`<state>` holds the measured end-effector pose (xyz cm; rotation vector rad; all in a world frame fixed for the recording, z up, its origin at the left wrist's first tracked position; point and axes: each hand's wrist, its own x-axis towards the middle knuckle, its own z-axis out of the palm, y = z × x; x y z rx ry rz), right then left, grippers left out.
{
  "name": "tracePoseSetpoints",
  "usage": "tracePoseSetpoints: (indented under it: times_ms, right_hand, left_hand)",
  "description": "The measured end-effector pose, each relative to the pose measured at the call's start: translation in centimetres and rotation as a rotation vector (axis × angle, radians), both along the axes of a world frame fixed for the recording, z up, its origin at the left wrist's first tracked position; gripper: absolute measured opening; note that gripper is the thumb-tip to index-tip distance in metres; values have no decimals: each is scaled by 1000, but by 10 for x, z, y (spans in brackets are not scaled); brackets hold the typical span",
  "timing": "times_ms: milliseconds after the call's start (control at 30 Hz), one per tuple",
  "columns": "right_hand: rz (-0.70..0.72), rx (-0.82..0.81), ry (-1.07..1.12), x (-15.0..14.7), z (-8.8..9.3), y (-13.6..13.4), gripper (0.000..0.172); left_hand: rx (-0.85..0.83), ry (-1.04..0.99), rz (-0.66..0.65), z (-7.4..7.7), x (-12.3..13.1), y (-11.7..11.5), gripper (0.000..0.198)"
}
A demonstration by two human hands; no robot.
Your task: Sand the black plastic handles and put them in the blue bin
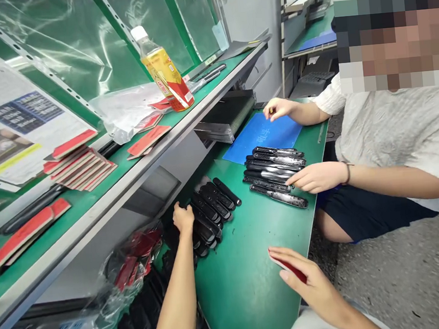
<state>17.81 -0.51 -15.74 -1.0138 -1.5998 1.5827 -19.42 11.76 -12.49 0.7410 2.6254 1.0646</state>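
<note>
My left hand [183, 217] reaches over the row of long black plastic casings [211, 201] on the green table. Its fingers are curled in at the far end of that row, and what lies between them is hidden. In my right hand [310, 277], near the table's front edge, is a thin red pad [290, 267] with a pale layer. It is gripped between the thumb and the straight fingers. More black casings [140, 315] are heaped beside my left forearm. A clear plastic bag [117, 276] with red pieces in it lies left of them.
Another person's hand [318, 177] touches a second row of black casings [273, 162]; their other hand [279, 109] is over a blue sheet [263, 137]. A raised shelf [128, 180] bears stacked red pads [83, 168] and a drink bottle [165, 74].
</note>
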Motion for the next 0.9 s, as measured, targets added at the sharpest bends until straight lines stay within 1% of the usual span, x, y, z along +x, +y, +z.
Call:
tracePoseSetpoints:
  times_ms: [67, 133, 167, 200, 300, 333, 367, 433, 500, 533, 600, 700, 800, 900]
  right_hand:
    - [-24, 4, -8, 4, 3, 1, 40]
    - [-67, 0, -13, 10, 3, 2, 40]
    - [-93, -2, -13, 12, 3, 2, 40]
    - [-119, -3, -11, 15, 2, 2, 40]
    - [-169, 5, 15, 19, 3, 3, 40]
    - [-174, 10, 25, 19, 4, 3, 40]
    - [-177, 16, 29, 20, 5, 2, 40]
    - [-182, 28, 25, 21, 8, 1, 40]
    - [-192, 36, 17, 24, 8, -1, 40]
    - [-202, 37, 18, 26, 7, -2, 41]
    - [-232, 38, 24, 32, 4, -5, 40]
    - [-299, 15, 19, 41, 3, -8, 39]
    - [-373, 4, 37, 50, 6, -9, 39]
    - [-483, -8, 94, 58, 7, -7, 42]
  left_hand:
    - [-76, 130, -40, -5, 10, 6, 43]
    - [-99, 254, -130, -13, 31, 9, 46]
    - [-96, 305, -212, -18, 46, 11, 47]
    - [-92, 344, -322, -24, 63, 12, 44]
    - [-91, 387, -745, -49, 125, 17, 27]
    - [-91, 393, -864, -58, 146, 19, 25]
    - [-87, 400, -962, -67, 166, 21, 26]
    - [-78, 415, -1101, -80, 197, 25, 31]
    - [-78, 424, -1182, -88, 215, 29, 34]
    - [-83, 424, -1209, -90, 219, 30, 33]
    - [-94, 412, -1243, -89, 220, 29, 32]
    - [-99, 352, -1277, -82, 208, 18, 28]
    - [-64, 234, -1273, -69, 195, -9, 16]
    - [19, 65, -1175, -54, 191, -46, 6]
